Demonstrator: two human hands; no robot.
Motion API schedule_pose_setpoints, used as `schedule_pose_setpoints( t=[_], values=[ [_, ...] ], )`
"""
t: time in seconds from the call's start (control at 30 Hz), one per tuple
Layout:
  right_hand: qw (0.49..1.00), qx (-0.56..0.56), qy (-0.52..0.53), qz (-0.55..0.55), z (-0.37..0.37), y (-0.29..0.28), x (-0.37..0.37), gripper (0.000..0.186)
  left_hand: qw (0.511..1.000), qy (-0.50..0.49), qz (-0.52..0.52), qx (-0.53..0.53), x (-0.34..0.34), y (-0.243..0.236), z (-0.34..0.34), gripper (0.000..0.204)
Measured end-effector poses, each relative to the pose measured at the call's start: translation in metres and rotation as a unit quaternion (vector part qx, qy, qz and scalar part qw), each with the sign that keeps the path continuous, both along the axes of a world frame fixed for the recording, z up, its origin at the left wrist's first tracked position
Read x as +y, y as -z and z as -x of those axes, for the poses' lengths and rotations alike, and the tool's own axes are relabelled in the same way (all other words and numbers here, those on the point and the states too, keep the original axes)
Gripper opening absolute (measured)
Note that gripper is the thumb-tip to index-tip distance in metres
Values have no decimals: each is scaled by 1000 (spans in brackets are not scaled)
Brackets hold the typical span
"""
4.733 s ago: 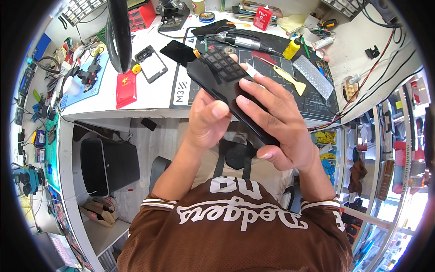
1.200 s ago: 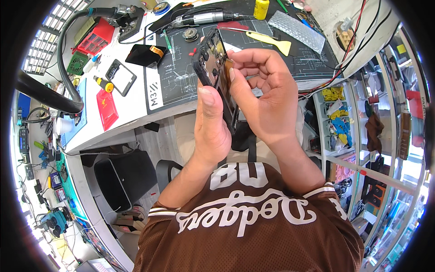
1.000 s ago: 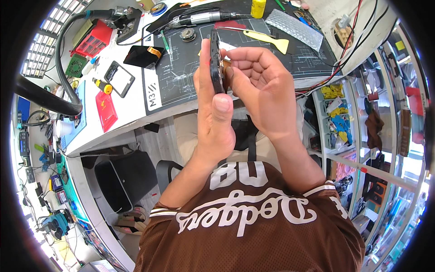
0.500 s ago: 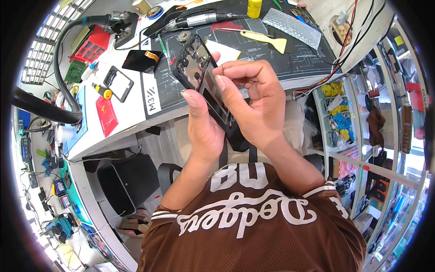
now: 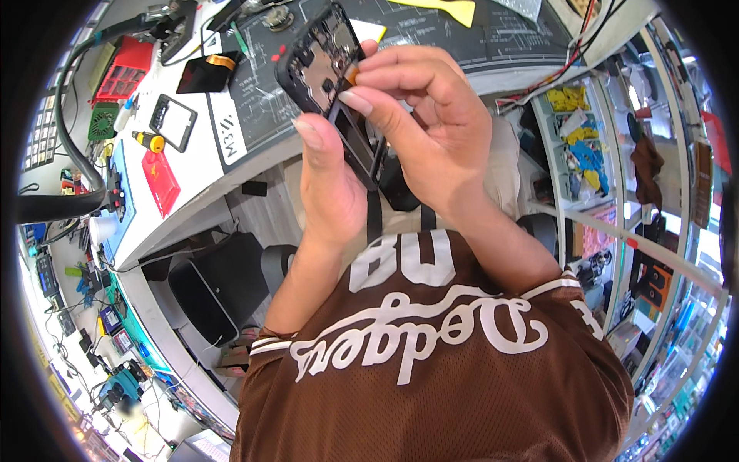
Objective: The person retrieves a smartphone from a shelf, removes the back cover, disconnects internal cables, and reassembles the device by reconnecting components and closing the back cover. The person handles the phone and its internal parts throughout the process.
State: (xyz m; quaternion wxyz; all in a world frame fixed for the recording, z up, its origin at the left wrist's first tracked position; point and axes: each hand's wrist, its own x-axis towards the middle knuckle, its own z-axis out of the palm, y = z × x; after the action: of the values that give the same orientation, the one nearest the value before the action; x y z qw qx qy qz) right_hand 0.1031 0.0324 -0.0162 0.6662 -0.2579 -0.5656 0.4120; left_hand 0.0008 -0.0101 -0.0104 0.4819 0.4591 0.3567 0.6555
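An opened smartphone (image 5: 317, 73) is tilted up in front of me, with its circuit board and inner parts bare. My left hand (image 5: 332, 173) is closed round its lower part, the thumb along the near edge; its other fingers are mostly hidden behind the phone. The thumb and fingertips of my right hand (image 5: 435, 115) come together at the phone's right side. Against those fingertips shows a small orange-brown ribbon cable (image 5: 352, 74), which they seem to pinch.
On the white bench lie a dark screen panel (image 5: 202, 75) with a copper-coloured strip, an empty phone frame (image 5: 173, 119), a yellow screwdriver (image 5: 148, 142) and a red packet (image 5: 161, 181). A yellow scraper (image 5: 454, 11) lies on the dark mat (image 5: 265, 115). Storage shelves (image 5: 577, 208) stand right.
The bench has slid up and left in view as the head turned. The orange-brown ribbon cable now shows at my right fingertips. My left hand still holds the phone.
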Motion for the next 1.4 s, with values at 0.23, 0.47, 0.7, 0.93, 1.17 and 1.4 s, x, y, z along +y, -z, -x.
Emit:
schedule_pose_setpoints(
  t=[0.23, 0.47, 0.7, 0.93, 1.17, 1.4],
  values=[
    [996, 10, -68, 64, -9, 5, -11, 25, 995, 22, 59, -79, -11, 3, -3, 82],
    [974, 72, -147, 159, -21, -1, -16, 30, 975, 70, 104, -185, -16, 1, -4, 78],
    [987, 81, -85, 114, -19, 10, -21, 19, 971, 108, 137, -164, -24, 6, -7, 80],
    [996, -63, 56, 32, -25, 10, -20, 21, 938, 149, 140, -279, -27, 15, -12, 80],
    [952, -244, 134, -124, -51, 4, -16, 26, 907, 146, 204, -339, -31, -8, -16, 72],
    [934, -289, 106, -178, -61, 2, -8, 29, 884, 185, 182, -390, -32, -19, -12, 76]
  ],
)
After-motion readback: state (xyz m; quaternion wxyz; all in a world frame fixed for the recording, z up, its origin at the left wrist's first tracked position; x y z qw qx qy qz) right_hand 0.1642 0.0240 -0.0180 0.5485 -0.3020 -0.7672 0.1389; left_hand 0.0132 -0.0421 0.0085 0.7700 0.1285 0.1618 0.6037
